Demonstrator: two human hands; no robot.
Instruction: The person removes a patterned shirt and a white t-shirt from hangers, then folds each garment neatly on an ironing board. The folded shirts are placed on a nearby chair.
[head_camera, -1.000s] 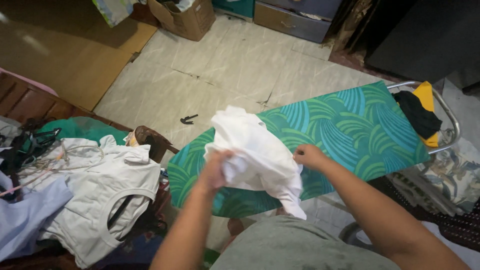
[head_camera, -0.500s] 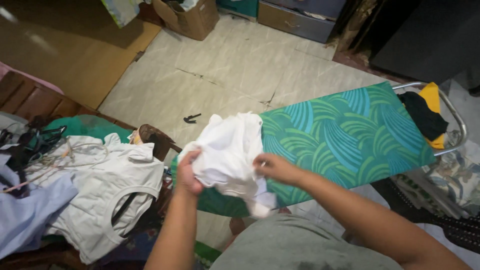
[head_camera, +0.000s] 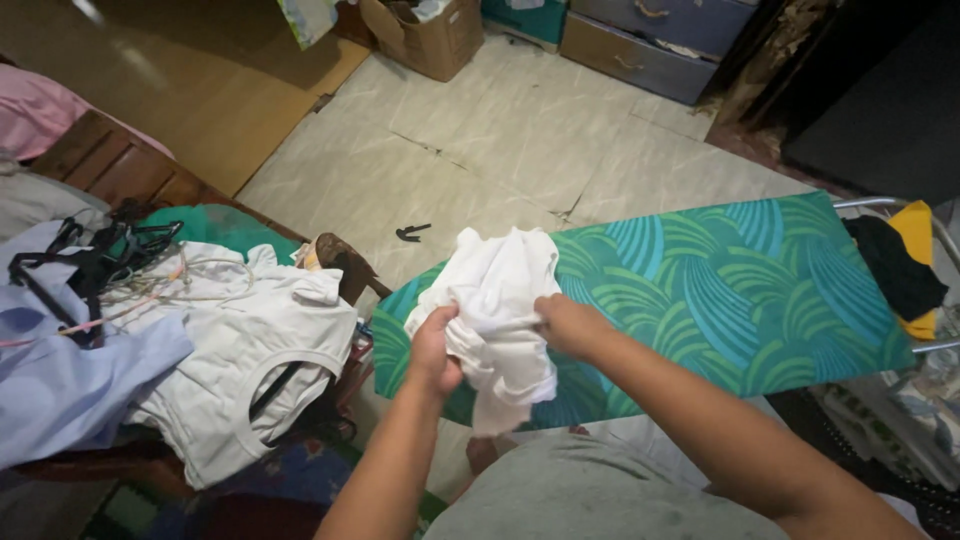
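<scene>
Both hands, left (head_camera: 436, 345) and right (head_camera: 566, 325), gripped a bunched white garment (head_camera: 497, 300) over the ironing board's (head_camera: 720, 290) left end; its hanging tail could slip floorward.

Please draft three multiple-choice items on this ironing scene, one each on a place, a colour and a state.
1. Where does the black and yellow cloth lie?
A. on the floor by the cardboard box
B. at the far right end of the ironing board
C. on the pile at left

2. What colour is the garment in both hands?
A. white
B. pink
C. black

3. How is that garment?
A. spread flat
B. on a hanger
C. bunched up

Answers: 1 B, it sits by the board's metal rail. 2 A, the cloth between left hand and right hand is white. 3 C, it is gathered in folds over the board's near end.
</scene>
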